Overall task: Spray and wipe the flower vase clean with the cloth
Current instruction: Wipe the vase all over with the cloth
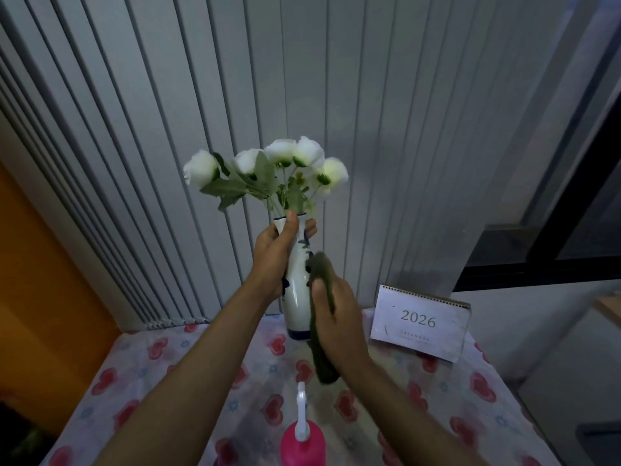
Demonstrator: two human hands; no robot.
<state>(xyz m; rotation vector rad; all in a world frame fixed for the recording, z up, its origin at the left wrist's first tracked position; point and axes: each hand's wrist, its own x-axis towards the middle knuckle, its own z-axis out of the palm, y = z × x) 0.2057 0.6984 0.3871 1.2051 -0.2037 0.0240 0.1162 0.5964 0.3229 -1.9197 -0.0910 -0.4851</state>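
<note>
Left hand [274, 250] wrapped around the neck of the flower vase [297, 290], thumb up by the rim, fingers round the far side. Vase is white with blue markings and a dark blue foot, standing near the worktop's [168, 381] far edge, roughly mid-width; can't tell if the foot is touching the surface or just off it. White flowers [268, 166] with green leaves stick out the top.

Right hand [336, 317] closed on the cloth [321, 314], dark green, pressed against the vase's right side; the cloth's loose end hangs below the hand.

Spray bottle [302, 438], pink with a white nozzle, upright at the near edge, untouched by either hand.

Desk calendar [420, 322] marked 2026 near the far right corner, well apart from the vase. Worktop has a heart-print cover.
</note>
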